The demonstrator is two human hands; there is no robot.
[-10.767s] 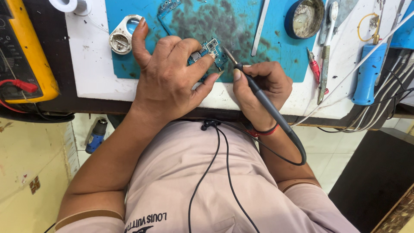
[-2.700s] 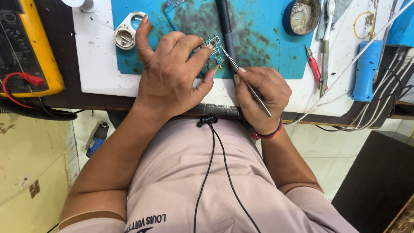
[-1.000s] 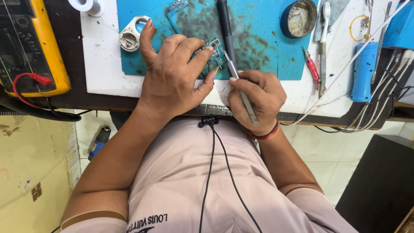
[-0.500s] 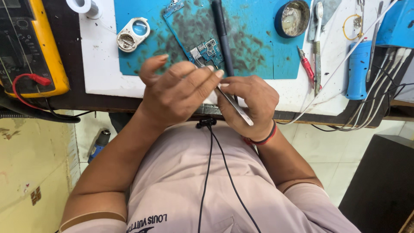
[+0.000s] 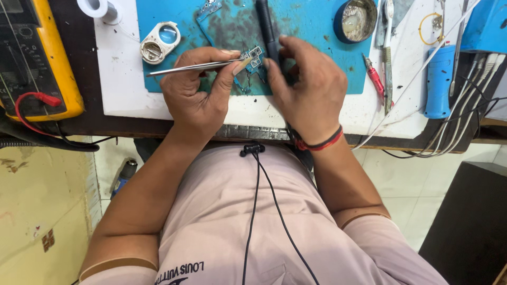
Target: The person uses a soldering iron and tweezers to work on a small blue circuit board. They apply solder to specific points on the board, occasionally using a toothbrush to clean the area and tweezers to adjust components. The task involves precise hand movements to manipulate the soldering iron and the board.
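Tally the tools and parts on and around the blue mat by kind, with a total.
Tweezers, in the left hand: 1
Black soldering iron, by the right hand: 1
Small circuit board: 1
Loupe: 1
Round tin: 1
Red screwdriver: 1
Yellow multimeter: 1
Total: 7

Teal-blue rubber work mat (image 5: pixel 311 74) carried dark scorch blotches; small blue circuit board (image 5: pixel 254 58) showed silver patches. Slim metal tweezers (image 5: pixel 193 67) were silver, stick-shaped soldering iron (image 5: pixel 266 29) black. Box-shaped multimeter (image 5: pixel 50 63) was yellow with red lead.
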